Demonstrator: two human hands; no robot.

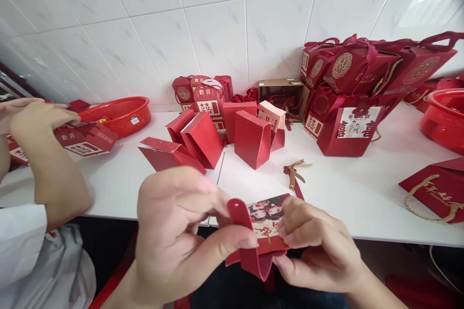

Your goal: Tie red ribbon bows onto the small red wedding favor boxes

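Note:
Both my hands are in front of me, below the table's front edge. My left hand (181, 236) pinches a red strap (239, 212) with a small hole near its rounded end; the strap bends down into a loop. In my right hand (319, 246) is the right side of a red piece with a printed picture card (266, 219) showing figures. The strap lies across the left part of this card. Beyond my hands, a gold and red ribbon piece (294, 174) rests on the white table (253, 183).
Several plain red boxes (252, 137) stand mid-table, with decorated boxes and an open cardboard box (282, 99) behind. Large gift boxes (350, 130) are stacked right. Red baskets (126, 116) sit at both sides. At left, another person's arm (50, 154) holds a red box.

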